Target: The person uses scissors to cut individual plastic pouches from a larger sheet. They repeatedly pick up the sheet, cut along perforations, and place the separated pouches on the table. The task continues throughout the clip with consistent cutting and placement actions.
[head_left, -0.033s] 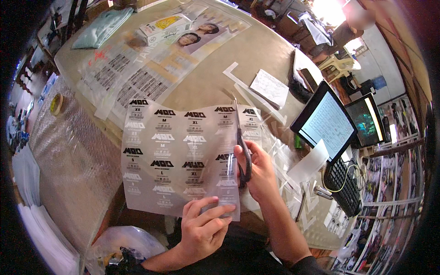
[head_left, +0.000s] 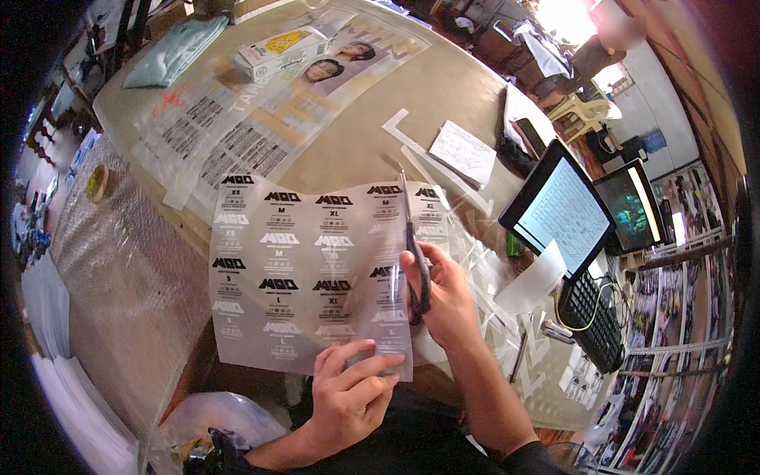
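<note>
A translucent film sheet printed with rows of black and white labels spreads before me, its upper edge wavy. My left hand pinches its lower right edge, thumb hidden behind the film and fingers lying across the front. Dark-handled scissors are gripped in my right hand, blades pointing away from me. The blades run along the sheet between its two rightmost label columns. Below them the sheet ends in a straight edge beside the scissor handles. Whether the blades are parted is hard to make out.
Film offcuts lie right of the sheet, near a tablet-like screen and a black keyboard. Farther back are a handwritten paper pad, large printed films and a white box. A tape roll rests at left.
</note>
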`<state>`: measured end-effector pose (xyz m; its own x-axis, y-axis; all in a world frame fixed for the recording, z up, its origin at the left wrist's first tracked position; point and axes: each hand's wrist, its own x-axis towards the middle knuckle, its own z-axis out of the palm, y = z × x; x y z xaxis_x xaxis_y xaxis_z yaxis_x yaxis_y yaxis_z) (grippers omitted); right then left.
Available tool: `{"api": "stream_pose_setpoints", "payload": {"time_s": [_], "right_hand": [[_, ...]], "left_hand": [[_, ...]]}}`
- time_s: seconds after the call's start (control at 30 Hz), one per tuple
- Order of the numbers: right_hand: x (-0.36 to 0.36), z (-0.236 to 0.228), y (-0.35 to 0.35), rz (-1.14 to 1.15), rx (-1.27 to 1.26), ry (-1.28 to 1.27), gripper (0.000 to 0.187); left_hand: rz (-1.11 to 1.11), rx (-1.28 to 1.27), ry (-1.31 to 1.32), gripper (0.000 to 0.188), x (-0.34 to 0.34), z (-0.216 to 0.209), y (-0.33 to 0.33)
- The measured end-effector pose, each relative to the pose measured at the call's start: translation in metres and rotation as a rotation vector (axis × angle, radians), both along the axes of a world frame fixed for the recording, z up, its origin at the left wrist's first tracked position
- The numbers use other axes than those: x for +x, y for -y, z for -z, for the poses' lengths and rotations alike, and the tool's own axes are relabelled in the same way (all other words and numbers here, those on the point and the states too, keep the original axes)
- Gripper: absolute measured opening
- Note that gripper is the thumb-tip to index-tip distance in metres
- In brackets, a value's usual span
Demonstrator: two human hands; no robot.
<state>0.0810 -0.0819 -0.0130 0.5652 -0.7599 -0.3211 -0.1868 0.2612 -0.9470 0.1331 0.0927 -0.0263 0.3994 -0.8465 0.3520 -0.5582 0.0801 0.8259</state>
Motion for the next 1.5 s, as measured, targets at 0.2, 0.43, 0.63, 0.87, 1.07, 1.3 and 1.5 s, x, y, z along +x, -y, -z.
{"api": "stream_pose_setpoints", "payload": {"time_s": [0.2,0.43,0.63,0.87,1.07,1.3,1.5], "right_hand": [[-0.027,-0.027,-0.006,-0.006,0.050,-0.042,0.037],[-0.141,-0.017,-0.020,-0.197,-0.935,-0.517,0.045],[-0.214,-0.038,0.009,0.275,-1.159,-0.280,0.020],[-0.398,-0.003,0.059,0.738,-1.187,-1.067,0.022],[-0.399,-0.016,0.069,0.825,-1.191,-0.753,0.024],[-0.388,0.011,0.067,0.849,-1.037,-0.333,0.026],[-0.427,0.020,0.059,0.746,-0.980,-1.000,0.031]], "left_hand": [[-0.062,0.015,0.091,0.014,0.006,-0.003,0.010],[-0.113,-0.025,0.231,0.012,-0.006,0.004,0.055],[-0.251,0.001,0.282,0.010,-0.015,0.009,0.049],[-0.275,0.026,0.389,0.011,-0.031,0.009,0.061],[-0.337,-0.007,0.417,0.012,-0.028,0.011,0.066],[-0.394,-0.103,0.498,0.009,-0.012,0.011,0.056],[-0.298,-0.128,0.465,0.011,-0.019,0.014,0.073]]}}
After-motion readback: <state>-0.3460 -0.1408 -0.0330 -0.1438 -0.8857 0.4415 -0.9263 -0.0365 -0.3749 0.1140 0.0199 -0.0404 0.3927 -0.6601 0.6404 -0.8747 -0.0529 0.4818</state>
